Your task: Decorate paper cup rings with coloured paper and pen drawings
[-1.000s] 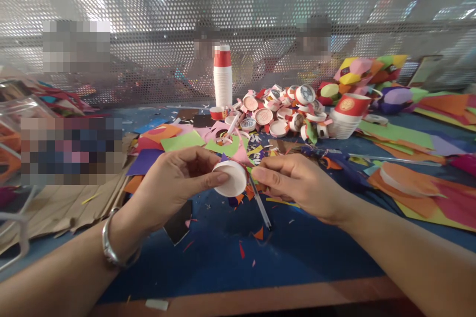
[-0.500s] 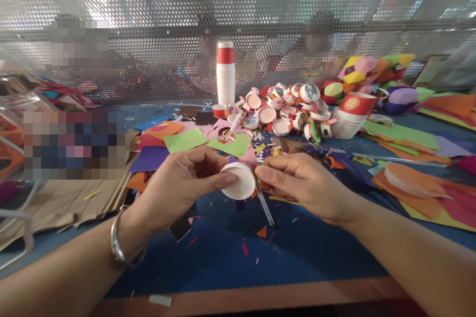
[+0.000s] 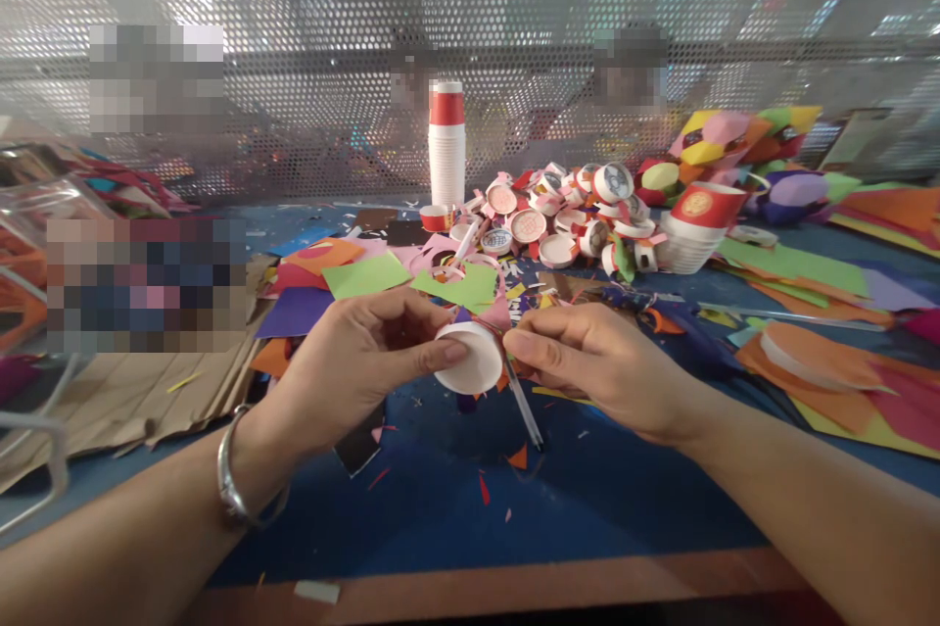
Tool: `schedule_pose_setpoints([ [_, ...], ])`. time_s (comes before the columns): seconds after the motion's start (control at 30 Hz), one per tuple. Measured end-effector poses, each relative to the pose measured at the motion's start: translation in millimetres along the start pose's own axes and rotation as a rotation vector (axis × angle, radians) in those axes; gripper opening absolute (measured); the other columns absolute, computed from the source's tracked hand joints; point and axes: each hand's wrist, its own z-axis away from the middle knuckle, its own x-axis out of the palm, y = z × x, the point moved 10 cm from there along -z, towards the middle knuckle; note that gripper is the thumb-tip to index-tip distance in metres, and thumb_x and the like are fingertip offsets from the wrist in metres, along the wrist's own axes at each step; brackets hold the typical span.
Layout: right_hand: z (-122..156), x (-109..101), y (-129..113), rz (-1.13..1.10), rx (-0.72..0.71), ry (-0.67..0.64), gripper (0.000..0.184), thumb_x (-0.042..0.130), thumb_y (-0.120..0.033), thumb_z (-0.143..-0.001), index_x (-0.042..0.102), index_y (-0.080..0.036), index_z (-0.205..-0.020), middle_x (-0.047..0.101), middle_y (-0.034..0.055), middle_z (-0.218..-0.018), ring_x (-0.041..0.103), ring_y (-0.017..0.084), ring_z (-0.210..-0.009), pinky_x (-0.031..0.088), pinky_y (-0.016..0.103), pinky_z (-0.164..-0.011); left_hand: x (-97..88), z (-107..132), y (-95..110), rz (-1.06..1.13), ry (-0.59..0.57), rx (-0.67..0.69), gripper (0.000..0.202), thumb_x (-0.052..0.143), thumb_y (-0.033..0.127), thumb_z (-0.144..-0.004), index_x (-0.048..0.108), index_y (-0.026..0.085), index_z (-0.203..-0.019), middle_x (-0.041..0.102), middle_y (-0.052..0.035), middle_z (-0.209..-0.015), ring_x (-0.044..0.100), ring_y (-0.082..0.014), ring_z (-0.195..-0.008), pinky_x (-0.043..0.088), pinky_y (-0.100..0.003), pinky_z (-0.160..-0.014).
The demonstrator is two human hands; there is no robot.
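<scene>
A white, shallow paper cup bottom (image 3: 470, 363) is tilted toward me above the blue table. My left hand (image 3: 371, 347) grips it, thumb on the near face and fingers behind its left edge. At its right edge, my right hand (image 3: 580, 352) is closed in a pinch, the thumb touching or nearly touching the rim. What lies between those fingertips is too small to make out. Small purple and pink paper points stick out behind the cup bottom. A pen (image 3: 525, 406) lies just below, between the hands.
Beyond the hands lie green paper (image 3: 367, 275) and a heap of cut cup bottoms (image 3: 529, 225). A tall cup stack (image 3: 446, 151) stands behind, another cup stack (image 3: 701, 224) leans at right. Cardboard (image 3: 147, 401) lies left. People sit behind a perforated metal screen (image 3: 315, 117).
The cup bottom has shifted very slightly to the left in my left hand. Both hands otherwise keep nearly the same place and grip.
</scene>
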Motion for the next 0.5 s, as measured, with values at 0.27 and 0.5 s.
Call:
schedule_pose_setpoints([
  [0.27,-0.4,3.9,0.8,0.001,0.002,-0.027,0.046,0.065,-0.062,-0.092,0.065,-0.018,-0.078,0.042,-0.0031,-0.063,0.033,0.011,-0.056,0.023,0.026,-0.048,0.3,0.8,0.4,-0.019,0.000,0.003,0.024,0.089,0.035,-0.076,0.076,0.019,-0.088,0.076,-0.0014,-0.085,0.069,-0.0146,-0.078,0.053,-0.025,-0.074],
  [0.5,-0.8,4.7,2.9,0.033,0.006,-0.031,0.051,0.061,-0.064,-0.094,0.052,-0.020,-0.070,0.031,-0.0061,-0.063,0.023,0.009,-0.055,0.017,0.027,-0.049,-0.5,1.2,4.0,-0.024,0.015,0.021,0.019,0.089,0.033,-0.076,0.078,0.020,-0.085,0.076,-0.0006,-0.082,0.069,-0.0140,-0.075,0.052,-0.025,-0.072],
])
